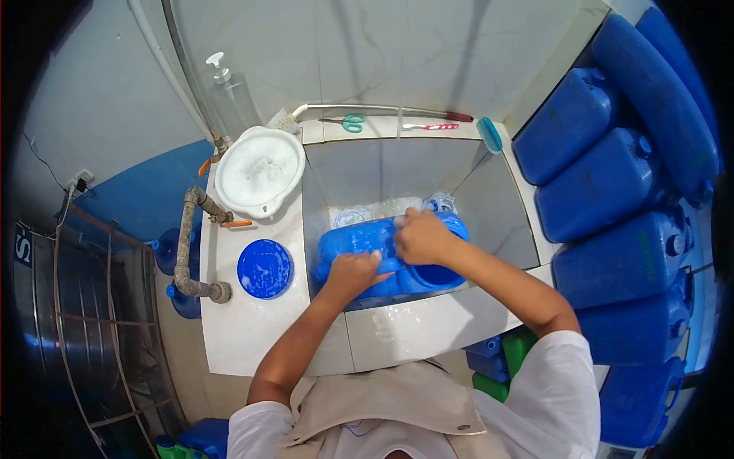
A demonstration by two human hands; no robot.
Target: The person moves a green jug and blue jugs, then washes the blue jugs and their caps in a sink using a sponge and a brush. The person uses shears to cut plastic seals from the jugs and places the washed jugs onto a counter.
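Note:
A blue plastic container [352, 239] lies on its side in the tiled sink basin [344, 170], its wide round opening facing right. My left hand [353, 273] is closed round the container's handle on the near side. On its upper side, near the opening, rests my right hand [420, 239] with its fingers bent; whether it grips anything there is hidden. Suds and some clear plastic items [441, 203] show behind the container at the basin's bottom.
On the left counter are a white basin of suds [260, 172], a blue round lid [264, 268] and a pipe with a tap [187, 237]. Scissors [352, 123], a toothbrush [440, 126] and a brush [489, 135] lie on the back ledge. Blue jugs [596, 176] line the right.

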